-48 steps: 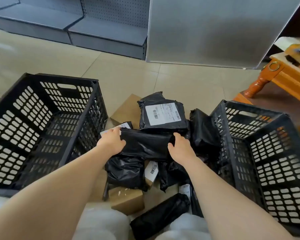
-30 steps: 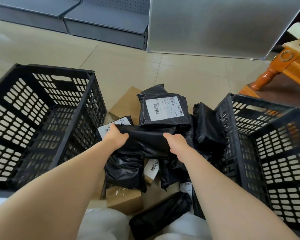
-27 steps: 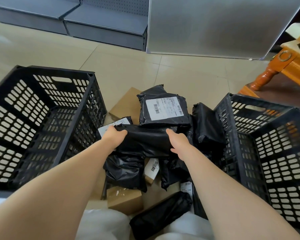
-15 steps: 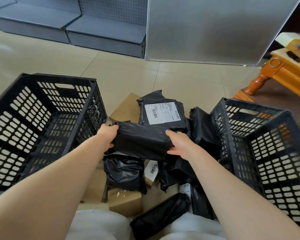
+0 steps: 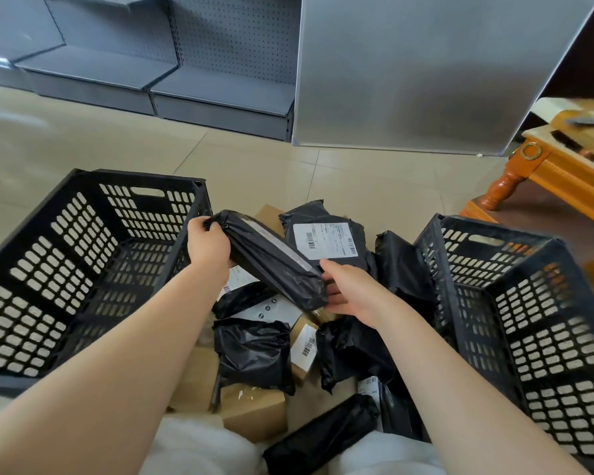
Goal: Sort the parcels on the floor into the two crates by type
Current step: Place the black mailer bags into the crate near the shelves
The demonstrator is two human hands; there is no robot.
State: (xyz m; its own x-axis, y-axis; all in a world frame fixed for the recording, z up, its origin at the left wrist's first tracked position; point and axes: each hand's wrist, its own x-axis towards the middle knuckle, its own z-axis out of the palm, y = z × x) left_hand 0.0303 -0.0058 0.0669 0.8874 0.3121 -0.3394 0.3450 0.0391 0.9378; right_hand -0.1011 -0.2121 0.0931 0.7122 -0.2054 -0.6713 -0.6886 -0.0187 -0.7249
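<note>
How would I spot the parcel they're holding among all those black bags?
Look between the two black crates, left crate and right crate, at the heap on the floor. Above it, a long black parcel slants between the left hand and right hand. It alone is lifted off the pile.

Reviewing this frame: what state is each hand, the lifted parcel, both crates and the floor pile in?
Left hand: grips the held black bag's far end.
Right hand: fingers under the bag's near end.
Held black bag: lifted, tilted, over the pile.
Left crate: empty.
Right crate: no parcels visible.
Floor pile: unsorted bags and boxes.
</note>
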